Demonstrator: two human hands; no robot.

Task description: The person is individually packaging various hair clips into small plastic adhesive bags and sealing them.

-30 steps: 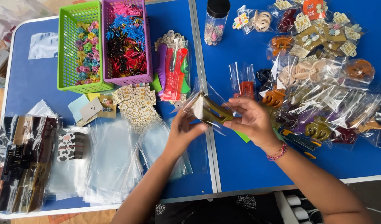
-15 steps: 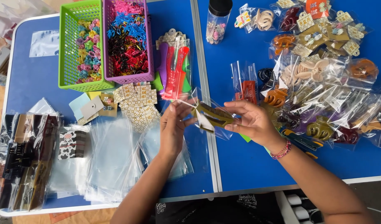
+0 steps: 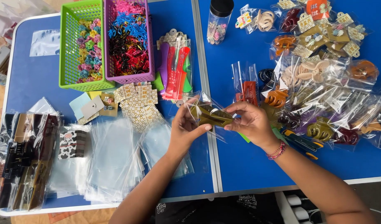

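Observation:
Both hands hold one clear plastic bag [image 3: 210, 115] with an olive-brown hair clip inside, just above the middle of the blue table [image 3: 41, 74]. My left hand [image 3: 185, 127] grips the bag's left end with thumb and fingers. At the right end, my right hand [image 3: 250, 121] pinches the bag; a red bead bracelet sits on that wrist. A stack of empty clear bags [image 3: 116, 159] lies just left of my left forearm. Bagged hair clips [image 3: 323, 99] are heaped to the right of my right hand.
A green basket [image 3: 80, 45] and a purple basket [image 3: 129, 41] of small coloured clips stand at the back left. Packed combs [image 3: 176, 68], patterned cards [image 3: 136, 103], a black-lidded jar [image 3: 218, 20] and dark bagged clips [image 3: 20, 159] at the left edge surround the hands.
The bag with the clip has been turned from tilted to lying level between the hands. My left hand moved from below it to its left end.

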